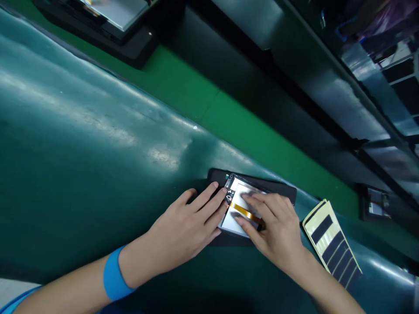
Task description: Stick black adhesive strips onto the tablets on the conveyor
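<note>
A small flat white panel (236, 201) with an orange flex strip (240, 209) across it lies on a black tray (255, 182) on the dark green belt. My left hand (190, 220) rests flat at the panel's left edge, fingers stretched out and touching it. My right hand (273, 226) lies on top of the panel, fingers extended and pressing on the orange strip. Neither hand grips anything.
A yellowish sheet with dark rectangular stickers (332, 242) lies right of the tray. A green strip (229, 117) runs beyond the belt, with a metal rail (327, 96) behind it. Another black tray (108, 26) sits at top left; a small black part (375, 205) at right.
</note>
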The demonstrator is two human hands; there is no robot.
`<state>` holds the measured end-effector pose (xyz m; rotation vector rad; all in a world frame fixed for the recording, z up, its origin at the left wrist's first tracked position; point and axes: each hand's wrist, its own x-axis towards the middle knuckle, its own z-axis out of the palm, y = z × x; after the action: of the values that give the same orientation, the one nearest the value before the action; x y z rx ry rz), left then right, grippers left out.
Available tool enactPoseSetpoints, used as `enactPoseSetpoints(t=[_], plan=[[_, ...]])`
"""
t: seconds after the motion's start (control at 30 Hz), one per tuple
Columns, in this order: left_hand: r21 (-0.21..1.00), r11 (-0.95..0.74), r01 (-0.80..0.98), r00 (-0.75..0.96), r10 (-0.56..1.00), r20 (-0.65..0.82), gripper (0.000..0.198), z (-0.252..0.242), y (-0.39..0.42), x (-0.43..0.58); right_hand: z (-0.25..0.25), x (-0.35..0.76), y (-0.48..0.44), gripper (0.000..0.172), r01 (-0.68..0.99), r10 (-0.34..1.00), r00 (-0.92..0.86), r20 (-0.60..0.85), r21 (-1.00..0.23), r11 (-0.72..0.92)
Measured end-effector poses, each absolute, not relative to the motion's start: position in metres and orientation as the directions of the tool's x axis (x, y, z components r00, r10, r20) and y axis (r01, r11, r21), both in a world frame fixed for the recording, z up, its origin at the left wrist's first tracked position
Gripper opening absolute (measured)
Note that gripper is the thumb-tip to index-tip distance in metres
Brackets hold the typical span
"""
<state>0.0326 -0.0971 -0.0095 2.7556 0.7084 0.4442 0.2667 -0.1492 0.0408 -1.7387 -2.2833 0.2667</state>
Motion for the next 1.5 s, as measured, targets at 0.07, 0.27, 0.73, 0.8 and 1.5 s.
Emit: enactPoseSetpoints(t=[0.07,0.27,0.73,0.8,1.5], plan=[[0.346,-0.835,0.427,0.819,0.52,0.244,0.039,-0.008,-0.095,0.033,0.045,0.264,-0.154,0.021,0.84,0.957,-0.286,0.054,-0.466,0.277],[0.413,-0.826,0.383,0.808,0.517,0.283,0.031,-0.011,-0.089,0.033,0.048,0.265,-0.169,0.023,0.597,0.884,-0.384,-0.266,-0.802,0.017],[0.6,-0.683,0.416,0.658,0.682,0.319,0.011,-0.023,-0.081,0.052,0.025,0.252,-0.131,0.047,0.928,0.958,-0.287,0.027,-0.24,0.285],[0.613,-0.671,0.417,0.653,0.69,0.312,0.011,-0.024,-0.081,0.051,0.027,0.252,-0.133,0.052,0.944,0.959,-0.284,0.017,-0.168,0.283],[0.63,-0.671,0.392,0.62,0.698,0.357,0.01,-0.027,-0.081,0.055,0.02,0.259,-0.119,0.074,0.982,0.986,-0.16,-0.055,-0.107,0.154]])
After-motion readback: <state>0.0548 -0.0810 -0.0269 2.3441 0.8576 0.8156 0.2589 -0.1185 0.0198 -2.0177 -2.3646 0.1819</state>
